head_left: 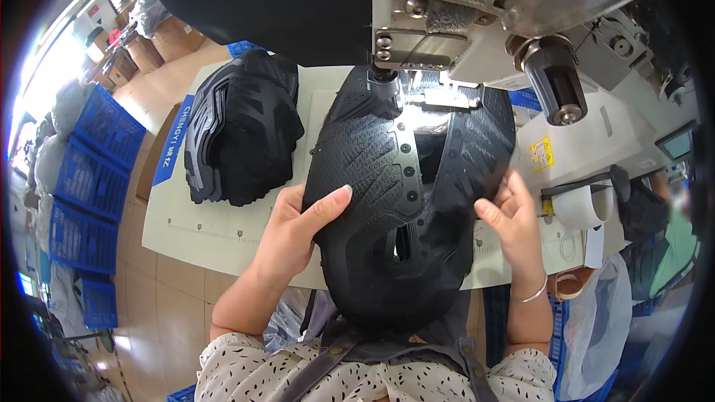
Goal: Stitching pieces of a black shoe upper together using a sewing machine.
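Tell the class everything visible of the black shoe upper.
The black shoe upper has ridged, synthetic-looking sides, round eyelets beside a central opening, and a smoother, rounded near end. Its far part lies brightly lit under the machine; the near end overhangs the pale table. The left hand grips its left side; the right hand touches its right.

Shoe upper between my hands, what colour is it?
The shoe upper is black, as the head view shows.
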The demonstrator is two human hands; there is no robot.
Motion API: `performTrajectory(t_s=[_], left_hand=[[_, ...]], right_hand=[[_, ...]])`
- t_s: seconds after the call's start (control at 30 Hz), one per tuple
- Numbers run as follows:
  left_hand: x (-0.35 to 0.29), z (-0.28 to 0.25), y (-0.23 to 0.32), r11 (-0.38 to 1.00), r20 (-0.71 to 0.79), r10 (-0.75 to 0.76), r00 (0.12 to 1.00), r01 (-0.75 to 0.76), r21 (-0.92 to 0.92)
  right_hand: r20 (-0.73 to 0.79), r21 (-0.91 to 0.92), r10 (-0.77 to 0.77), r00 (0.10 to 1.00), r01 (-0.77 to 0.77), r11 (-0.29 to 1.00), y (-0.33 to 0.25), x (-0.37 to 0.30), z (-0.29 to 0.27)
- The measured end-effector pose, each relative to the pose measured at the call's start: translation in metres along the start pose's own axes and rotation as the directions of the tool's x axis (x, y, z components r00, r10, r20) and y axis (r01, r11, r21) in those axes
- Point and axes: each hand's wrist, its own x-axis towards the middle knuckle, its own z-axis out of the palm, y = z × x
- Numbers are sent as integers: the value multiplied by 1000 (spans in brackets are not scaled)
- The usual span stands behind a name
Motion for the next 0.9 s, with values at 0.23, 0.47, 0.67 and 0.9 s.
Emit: performTrajectory(t_s=[0.23, 0.47, 0.67, 0.9], left_hand=[[-15, -3, -5, 938, -84, 174, 981, -139, 319], [11, -5, 0, 938, -94, 222, 970, -187, 293], [30, -9, 8, 922, -67, 225, 972, -190, 338], [53, -25, 9, 877, -103, 258, 961, -189, 442]], right_hand=[[-79, 47, -27, 996, 31, 998, -8, -25, 14], [-158, -8, -151, 976, 152, 988, -8, -4, 20], [-165, 80, -133, 977, 148, 986, -3, 19, 17], [-122, 166, -118, 985, 138, 976, -1, 39, 15]])
